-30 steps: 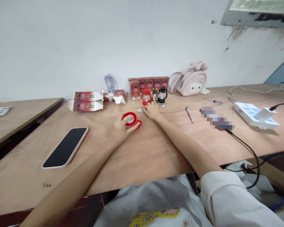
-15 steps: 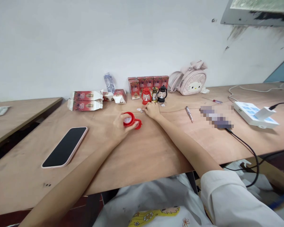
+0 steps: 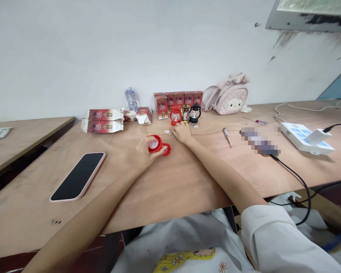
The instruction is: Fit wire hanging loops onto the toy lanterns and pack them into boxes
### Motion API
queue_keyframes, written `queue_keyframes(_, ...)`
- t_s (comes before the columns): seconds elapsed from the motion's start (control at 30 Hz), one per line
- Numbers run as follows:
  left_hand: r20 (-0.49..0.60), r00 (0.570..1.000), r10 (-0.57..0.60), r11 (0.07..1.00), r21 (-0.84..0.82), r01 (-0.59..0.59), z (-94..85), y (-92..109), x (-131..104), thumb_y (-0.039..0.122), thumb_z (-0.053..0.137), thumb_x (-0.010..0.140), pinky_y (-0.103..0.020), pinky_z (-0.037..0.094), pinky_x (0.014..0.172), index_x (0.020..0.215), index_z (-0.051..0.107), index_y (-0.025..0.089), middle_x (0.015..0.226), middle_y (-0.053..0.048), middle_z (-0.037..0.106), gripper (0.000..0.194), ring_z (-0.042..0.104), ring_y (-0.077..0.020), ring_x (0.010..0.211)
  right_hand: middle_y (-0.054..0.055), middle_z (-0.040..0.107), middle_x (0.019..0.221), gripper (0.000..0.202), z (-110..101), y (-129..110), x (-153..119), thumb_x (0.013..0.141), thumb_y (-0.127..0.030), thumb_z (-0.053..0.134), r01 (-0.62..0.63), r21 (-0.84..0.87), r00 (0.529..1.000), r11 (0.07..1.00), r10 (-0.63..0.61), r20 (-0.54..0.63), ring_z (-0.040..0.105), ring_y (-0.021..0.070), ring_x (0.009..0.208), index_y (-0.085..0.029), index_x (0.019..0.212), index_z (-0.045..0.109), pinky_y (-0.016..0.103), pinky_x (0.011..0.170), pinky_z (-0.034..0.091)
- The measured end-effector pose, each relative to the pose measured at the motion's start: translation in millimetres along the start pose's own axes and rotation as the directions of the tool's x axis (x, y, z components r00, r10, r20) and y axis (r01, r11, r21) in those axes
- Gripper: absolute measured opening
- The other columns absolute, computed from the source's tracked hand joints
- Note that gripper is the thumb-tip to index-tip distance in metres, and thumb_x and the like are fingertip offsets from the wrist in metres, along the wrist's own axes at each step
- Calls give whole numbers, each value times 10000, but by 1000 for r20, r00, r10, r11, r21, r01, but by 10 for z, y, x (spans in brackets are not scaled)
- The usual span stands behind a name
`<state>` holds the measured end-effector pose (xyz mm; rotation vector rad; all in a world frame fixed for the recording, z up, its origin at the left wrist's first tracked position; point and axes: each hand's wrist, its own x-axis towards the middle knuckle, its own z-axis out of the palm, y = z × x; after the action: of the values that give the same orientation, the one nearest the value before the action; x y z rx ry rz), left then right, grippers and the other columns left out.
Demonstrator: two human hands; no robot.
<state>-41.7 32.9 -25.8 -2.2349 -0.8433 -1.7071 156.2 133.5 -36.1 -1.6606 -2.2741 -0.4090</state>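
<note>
My left hand [image 3: 143,153] is wrapped round a small red lantern [image 3: 159,145], which is tipped on its side with its round, pale-centred underside showing. To the right of it, my right hand [image 3: 183,132] rests low on the table with its fingers bent together over some tiny shiny pieces [image 3: 168,132]. Whatever sits between those fingertips is too small to make out. Just behind that hand stand another red lantern [image 3: 175,113], a gold lantern [image 3: 185,110] and a black lantern [image 3: 194,112]. More small bits [image 3: 196,125] lie in front of the black one.
Red printed boxes [image 3: 179,99] line the wall; opened cartons [image 3: 104,121] lie left, near a water bottle [image 3: 131,99]. A pink bag [image 3: 230,100] stands behind. Rightward are screwdrivers [image 3: 227,137], a blurred-out device [image 3: 258,142] and a power strip [image 3: 304,138]. A phone [image 3: 78,176] lies left.
Almost nothing differs. My right hand has shifted very slightly at the small pieces, while my left hand keeps the red lantern in nearly the same spot.
</note>
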Motion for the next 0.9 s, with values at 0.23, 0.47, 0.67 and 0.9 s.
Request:
queue_keyframes(0.23,24,988,-155,986,61,154,-29,-17,-9,428,669,752,-295,498,592,904,488,213,786,3,577,320,569,-136,655,167,628,1121,352,8,-18,-2,953,-213,342,12,-4,1000,1000,-12,-14,456,281,1071,-99,1002,671,399,879,319)
queue_keyframes(0.47,115,980,-159,985,78,151,-23,-26,-4,334,635,730,-317,511,634,981,454,208,851,-27,569,335,580,-162,713,196,599,1146,338,35,-29,9,950,-206,336,-75,6,996,997,75,-43,472,289,1072,-51,1109,591,388,870,331)
queue_keyframes(0.67,104,992,-71,991,121,59,-23,-93,27,489,661,724,-265,454,548,838,447,215,705,25,537,365,538,-121,581,192,596,1127,332,17,-47,-32,953,-198,306,-156,57,981,986,161,-108,487,285,1065,-61,1094,573,379,860,336)
queue_keyframes(0.9,158,987,-38,984,178,10,-87,-135,52,471,626,754,-241,400,519,753,417,215,636,41,475,330,468,-103,547,165,588,1142,308,-4,-3,-71,945,-209,344,-86,97,995,992,90,-34,473,272,1066,-116,1060,614,375,873,333)
